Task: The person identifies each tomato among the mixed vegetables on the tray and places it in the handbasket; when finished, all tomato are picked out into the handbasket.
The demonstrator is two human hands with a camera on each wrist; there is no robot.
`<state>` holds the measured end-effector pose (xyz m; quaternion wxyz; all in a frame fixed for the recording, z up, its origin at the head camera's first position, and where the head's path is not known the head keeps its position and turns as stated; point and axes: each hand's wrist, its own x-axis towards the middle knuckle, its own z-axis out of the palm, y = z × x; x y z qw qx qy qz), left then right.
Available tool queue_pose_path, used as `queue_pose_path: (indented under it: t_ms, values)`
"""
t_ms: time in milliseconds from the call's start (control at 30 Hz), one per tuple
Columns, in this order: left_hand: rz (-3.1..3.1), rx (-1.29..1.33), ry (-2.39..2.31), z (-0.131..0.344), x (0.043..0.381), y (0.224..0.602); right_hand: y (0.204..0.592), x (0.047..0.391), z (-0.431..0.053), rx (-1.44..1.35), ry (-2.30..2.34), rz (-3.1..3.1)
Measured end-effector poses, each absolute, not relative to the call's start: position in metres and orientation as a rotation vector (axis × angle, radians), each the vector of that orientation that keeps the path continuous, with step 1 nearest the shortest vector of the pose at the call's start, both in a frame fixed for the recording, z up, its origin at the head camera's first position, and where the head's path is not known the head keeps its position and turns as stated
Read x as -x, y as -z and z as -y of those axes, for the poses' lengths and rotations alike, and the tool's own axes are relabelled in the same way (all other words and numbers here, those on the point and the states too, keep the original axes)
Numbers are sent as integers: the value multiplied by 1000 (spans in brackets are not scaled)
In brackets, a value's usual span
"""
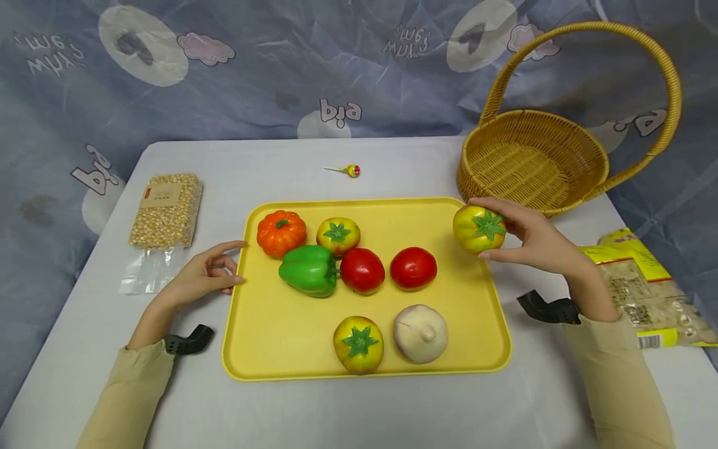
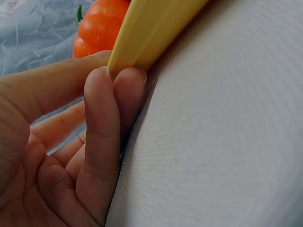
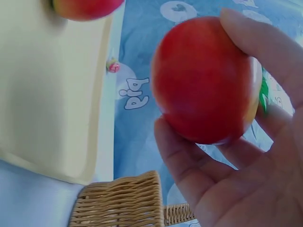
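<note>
My right hand holds a toy tomato over the tray's upper right corner, thumb and fingers round its sides. Yellow with a green star-shaped leaf from above, this tomato shows a glossy red underside in the right wrist view. At the left edge of the yellow tray, my left hand pinches the rim between thumb and fingers. On the tray lie an orange pumpkin, a green bell pepper, two yellow-topped tomatoes, two red rounded pieces and a garlic bulb.
A wicker basket with a tall handle stands behind the tray's right corner. Left of the tray lies a bag of corn kernels; a yellow printed bag lies at right. A lollipop lies behind the tray.
</note>
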<state>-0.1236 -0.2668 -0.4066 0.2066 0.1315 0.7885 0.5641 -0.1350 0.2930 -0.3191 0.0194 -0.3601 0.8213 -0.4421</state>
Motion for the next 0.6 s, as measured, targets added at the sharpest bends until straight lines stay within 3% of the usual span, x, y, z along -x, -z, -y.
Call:
queue_pose_path:
  t_ms: [600]
  values:
    - [-2219, -345, -1552, 267, 124, 409, 288, 173, -295, 686, 1409, -2797]
